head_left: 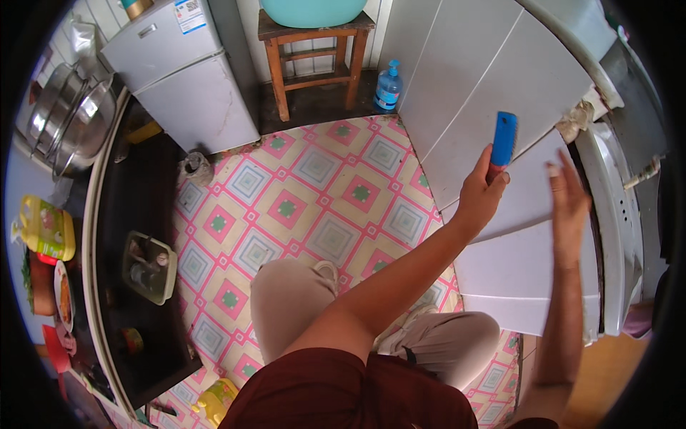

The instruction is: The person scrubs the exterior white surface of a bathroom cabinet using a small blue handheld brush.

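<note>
Brush (504,138), blue head on a reddish handle, sits upright in the left hand (480,194). Fingers are clamped round the handle, blue part sticking up above the fist, held in front of the white tiled wall (471,79). Can't tell if the bristles touch the tile. Right hand (568,200) is just beside it, empty, fingers straight and together, palm flat toward the same wall, close to the white appliance (614,236) edge on the right. I can't confirm palm contact from this view. Both forearms come up from the lower edge; I see knees in beige trousers over the pink patterned floor (314,193). Further back: small white fridge (193,79), wooden stool (314,57) carrying a teal basin (314,11), blue bottle (388,88) on the floor at the wall corner.
</note>
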The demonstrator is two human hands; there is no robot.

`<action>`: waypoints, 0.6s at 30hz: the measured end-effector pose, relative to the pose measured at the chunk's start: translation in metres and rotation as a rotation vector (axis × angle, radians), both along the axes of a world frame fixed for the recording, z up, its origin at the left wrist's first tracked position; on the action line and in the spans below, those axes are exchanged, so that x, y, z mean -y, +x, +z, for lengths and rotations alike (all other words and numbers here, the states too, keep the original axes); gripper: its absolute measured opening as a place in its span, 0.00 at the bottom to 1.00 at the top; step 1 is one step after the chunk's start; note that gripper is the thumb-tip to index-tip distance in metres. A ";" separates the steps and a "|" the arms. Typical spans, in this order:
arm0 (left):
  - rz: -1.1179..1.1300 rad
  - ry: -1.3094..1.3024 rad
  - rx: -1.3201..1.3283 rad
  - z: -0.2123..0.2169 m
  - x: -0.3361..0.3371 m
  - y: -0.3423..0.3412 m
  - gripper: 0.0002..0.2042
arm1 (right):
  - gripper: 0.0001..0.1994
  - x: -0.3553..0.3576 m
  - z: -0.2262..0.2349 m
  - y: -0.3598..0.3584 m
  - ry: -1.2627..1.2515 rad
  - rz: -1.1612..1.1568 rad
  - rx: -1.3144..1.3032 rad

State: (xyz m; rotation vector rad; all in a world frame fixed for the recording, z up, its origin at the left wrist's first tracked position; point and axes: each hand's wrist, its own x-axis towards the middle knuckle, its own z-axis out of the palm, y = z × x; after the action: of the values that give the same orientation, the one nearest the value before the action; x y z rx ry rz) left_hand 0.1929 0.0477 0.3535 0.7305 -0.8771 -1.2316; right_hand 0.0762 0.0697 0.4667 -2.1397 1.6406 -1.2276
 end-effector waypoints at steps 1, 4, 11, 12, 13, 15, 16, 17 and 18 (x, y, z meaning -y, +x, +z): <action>0.018 -0.079 0.081 0.000 -0.011 -0.009 0.24 | 0.28 -0.015 -0.008 0.007 0.137 -0.037 0.093; 0.116 -0.210 0.351 -0.017 -0.047 -0.016 0.28 | 0.28 -0.040 -0.041 0.025 0.441 0.028 0.464; -0.338 0.261 0.378 -0.016 -0.110 0.017 0.29 | 0.16 -0.050 -0.124 -0.001 0.616 -0.140 1.002; -0.376 0.372 0.252 -0.030 -0.114 0.021 0.27 | 0.17 -0.050 -0.123 -0.004 0.604 -0.160 1.015; -0.408 0.483 0.126 -0.061 -0.115 0.025 0.26 | 0.18 -0.049 -0.121 -0.005 0.593 -0.178 1.028; -0.724 -0.132 1.571 -0.175 -0.112 0.033 0.20 | 0.18 -0.049 -0.115 0.006 0.586 -0.161 1.053; -0.888 -0.229 1.642 -0.236 -0.136 0.035 0.18 | 0.18 -0.048 -0.107 0.014 0.583 -0.136 1.070; -1.120 0.089 1.619 -0.230 -0.163 0.021 0.17 | 0.18 -0.043 -0.104 0.006 0.555 -0.148 1.083; -1.198 0.058 1.615 -0.263 -0.199 0.020 0.17 | 0.17 -0.038 -0.101 0.010 0.546 -0.103 1.112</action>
State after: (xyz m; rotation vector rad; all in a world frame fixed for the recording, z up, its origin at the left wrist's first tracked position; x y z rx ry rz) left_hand 0.2128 0.2462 0.0903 1.3070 -2.9061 -1.4987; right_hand 0.0865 0.1082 0.3657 -0.7671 1.2978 -1.3724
